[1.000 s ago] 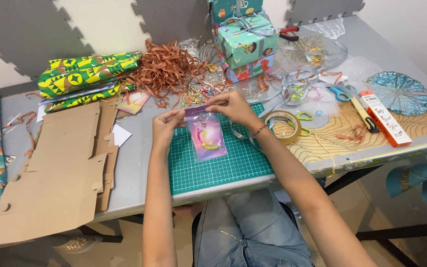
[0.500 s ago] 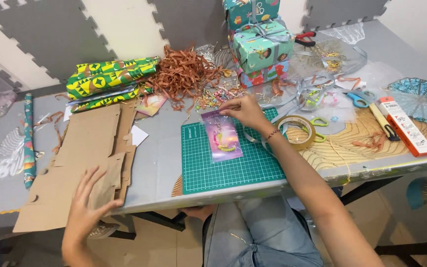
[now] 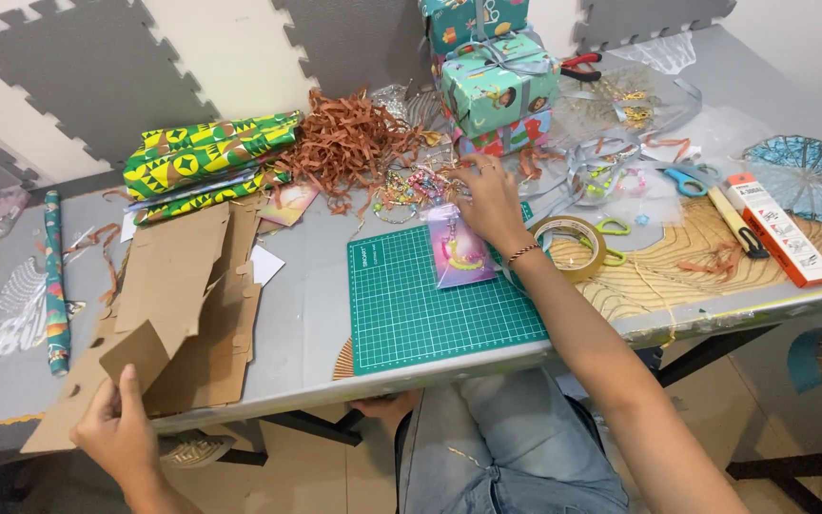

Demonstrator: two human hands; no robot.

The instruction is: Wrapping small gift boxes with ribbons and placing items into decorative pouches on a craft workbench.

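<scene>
Gripping one cardboard sheet [image 3: 168, 314], left hand [image 3: 118, 433]; right hand [image 3: 489, 195] touches one pouch [image 3: 457, 246].

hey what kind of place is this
Probably a home craft or gift-wrapping table: a green cutting mat, wrapped gift boxes, rolls of patterned paper and flat cardboard.

Bare cutting mat [image 3: 430, 314] (clutter beyond, cardboard [image 3: 183, 314] left)

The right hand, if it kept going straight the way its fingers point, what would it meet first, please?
The right hand points up the table from the small bag. First in line is probably the tangle of bead strings at its fingertips, then the wrapped boxes; depth is hard to judge.
</scene>
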